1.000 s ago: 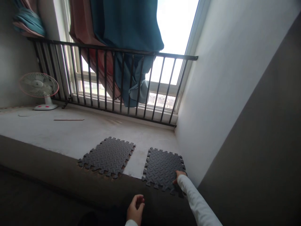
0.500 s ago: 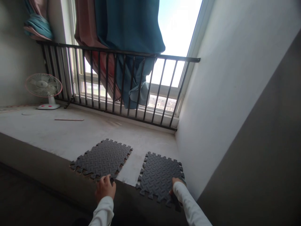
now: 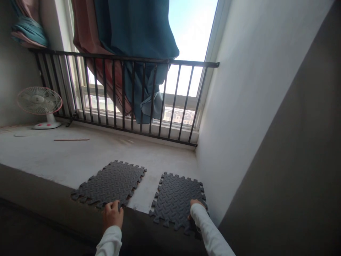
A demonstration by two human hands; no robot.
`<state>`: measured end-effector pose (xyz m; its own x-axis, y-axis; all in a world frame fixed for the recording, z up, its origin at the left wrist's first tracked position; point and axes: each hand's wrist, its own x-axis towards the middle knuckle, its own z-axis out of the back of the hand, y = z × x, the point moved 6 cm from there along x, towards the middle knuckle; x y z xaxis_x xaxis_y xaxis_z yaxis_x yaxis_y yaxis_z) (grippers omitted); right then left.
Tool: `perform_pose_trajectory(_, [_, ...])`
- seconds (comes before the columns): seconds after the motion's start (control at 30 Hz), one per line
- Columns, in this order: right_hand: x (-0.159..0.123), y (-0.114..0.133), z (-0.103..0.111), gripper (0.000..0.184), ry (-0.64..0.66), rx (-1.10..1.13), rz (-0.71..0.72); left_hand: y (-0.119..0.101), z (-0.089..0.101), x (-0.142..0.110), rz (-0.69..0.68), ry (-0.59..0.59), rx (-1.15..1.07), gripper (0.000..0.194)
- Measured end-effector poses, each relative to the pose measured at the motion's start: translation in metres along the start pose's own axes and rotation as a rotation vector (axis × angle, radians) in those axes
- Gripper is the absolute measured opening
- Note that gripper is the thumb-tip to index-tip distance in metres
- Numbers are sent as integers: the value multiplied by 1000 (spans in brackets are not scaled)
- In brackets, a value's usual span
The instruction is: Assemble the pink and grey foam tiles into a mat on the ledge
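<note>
- Here, the left hand (image 3: 112, 215) lies curled on the near edge of the left foam mat (image 3: 109, 185); its grip can't be told.
- The right hand (image 3: 195, 209) sits at the right foam mat's (image 3: 176, 201) near edge, fingers hidden, grip unclear.
- 2 mats lie flat and apart on the concrete ledge (image 3: 80, 156); the left mat's long axis slants toward the upper right.
- Beyond stand 1 metal railing (image 3: 119, 60) and 1 fan (image 3: 39, 101).

- at left hand (image 3: 112, 215): matt, ribbed foam mat (image 3: 106, 185)
- at right hand (image 3: 196, 209): second foam mat (image 3: 174, 201), same finish
- beyond hands: rough concrete ledge (image 3: 80, 160)
- further: matt black metal railing (image 3: 128, 59), teal cloth curtain (image 3: 133, 32)
</note>
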<state>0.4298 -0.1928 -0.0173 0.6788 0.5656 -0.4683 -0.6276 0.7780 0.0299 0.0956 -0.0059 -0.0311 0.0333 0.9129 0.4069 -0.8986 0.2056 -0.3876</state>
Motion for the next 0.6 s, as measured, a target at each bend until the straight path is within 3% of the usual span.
perform_pose_trajectory(0.13, [2,1,0,68,15,-8,12,-48,5,-32,-261,-123,-113,22])
perform_pose_trajectory(0.27, [1,-1,-1,62,2,14,12,-100,-3,-95,-492,-111,-222,23])
perform_pose_trajectory(0.4, [-8,-6,1,65,-21,-7,17,-138,-5,-146,-686,-129,-356,23])
perform_pose_trajectory(0.5, [-13,-8,3,70,-50,-30,20,-157,7,-165,-813,-244,-409,20])
perform_pose_trajectory(0.6, [-8,-10,-1,72,-56,-42,26,-170,20,-171,-839,-334,-418,21])
